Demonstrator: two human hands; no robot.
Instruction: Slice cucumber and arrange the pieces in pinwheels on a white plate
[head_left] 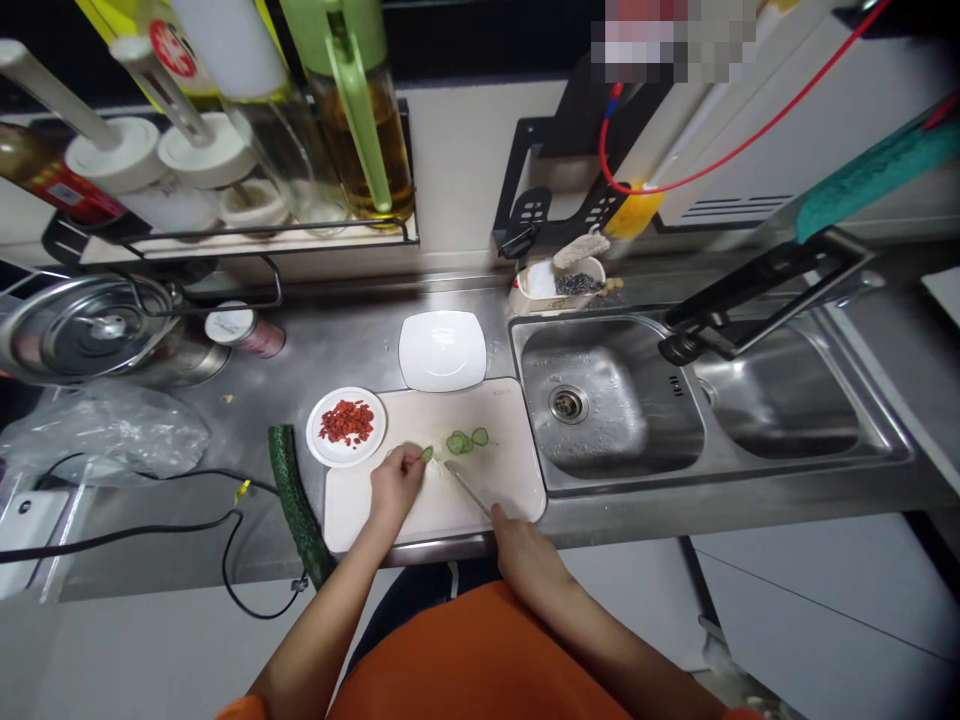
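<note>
A pale cutting board (502, 470) lies on the steel counter in front of me. My left hand (396, 483) is closed on a short piece of cucumber (426, 454), pinning it to the board. My right hand (517, 545) grips a knife (466, 488) whose blade points up-left to the cucumber piece. Several green cucumber slices (465, 440) lie just beyond the blade. A whole dark green cucumber (296, 500) rests on the counter left of the board.
A small round plate of red chopped bits (346, 425) and a white square plate (442, 349) sit behind the board. A double sink (622, 400) with a black tap (757, 295) is to the right. Pot lid, plastic bag, cables and a bottle rack stand left.
</note>
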